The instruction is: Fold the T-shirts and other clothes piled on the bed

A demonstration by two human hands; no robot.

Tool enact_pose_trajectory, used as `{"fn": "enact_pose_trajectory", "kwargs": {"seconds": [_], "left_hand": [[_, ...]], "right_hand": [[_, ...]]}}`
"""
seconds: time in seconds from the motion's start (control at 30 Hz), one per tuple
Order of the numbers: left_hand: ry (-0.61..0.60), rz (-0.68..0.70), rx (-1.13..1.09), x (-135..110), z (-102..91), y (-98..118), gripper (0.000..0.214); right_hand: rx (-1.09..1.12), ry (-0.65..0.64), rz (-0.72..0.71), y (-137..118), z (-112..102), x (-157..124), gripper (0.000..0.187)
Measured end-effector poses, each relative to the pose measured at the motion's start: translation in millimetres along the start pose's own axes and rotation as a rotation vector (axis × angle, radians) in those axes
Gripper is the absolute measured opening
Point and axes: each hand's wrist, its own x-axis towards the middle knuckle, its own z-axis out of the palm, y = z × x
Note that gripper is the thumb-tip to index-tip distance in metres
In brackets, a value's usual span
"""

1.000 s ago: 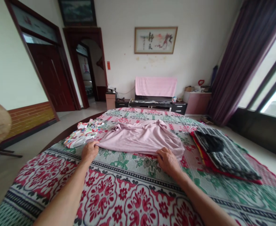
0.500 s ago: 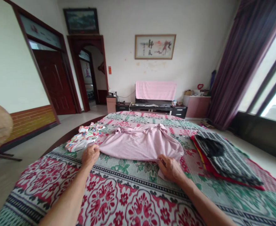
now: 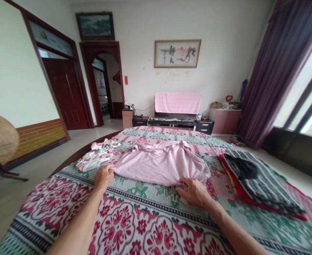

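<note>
A pale pink garment (image 3: 156, 164), perhaps a shirt, lies spread and slightly wrinkled on the patterned cloth (image 3: 118, 219) that covers the table. My left hand (image 3: 104, 175) pinches its near left corner. On the near right side, my right hand (image 3: 192, 191) is closed on the garment's front edge, and a bit of pink fabric shows below the fingers. Left of the pink garment, close beyond my left hand, sits a crumpled multicoloured printed garment (image 3: 97, 156).
To the right lies a stack of folded clothes (image 3: 262, 182), grey-striped and black over red. Past the table's far edge stand a low black cabinet (image 3: 172, 123) and a screen draped with a pink towel (image 3: 178, 102). A round wooden board (image 3: 1, 138) leans at far left.
The view has shifted slightly, moving the scene a little to the right. Both hands still grip the pink garment; the right thumb and fingers have shifted slightly along its near edge.
</note>
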Motion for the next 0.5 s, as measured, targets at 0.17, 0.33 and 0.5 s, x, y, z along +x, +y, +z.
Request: {"fn": "enact_pose_trajectory", "kwargs": {"seconds": [0.17, 0.33, 0.5], "left_hand": [[0.012, 0.025, 0.010, 1.0, 0.4, -0.1, 0.037], [0.015, 0.042, 0.043, 1.4, 1.5, -1.3, 0.036], [0.015, 0.054, 0.054, 4.3, 4.3, -3.3, 0.036]], "right_hand": [[-0.019, -0.014, -0.011, 5.3, 3.6, 3.5, 0.020], [-0.010, -0.013, -0.009, 6.8, 4.0, 3.9, 0.021], [-0.029, -0.007, -0.017, 9.3, 5.8, 4.8, 0.021]]}}
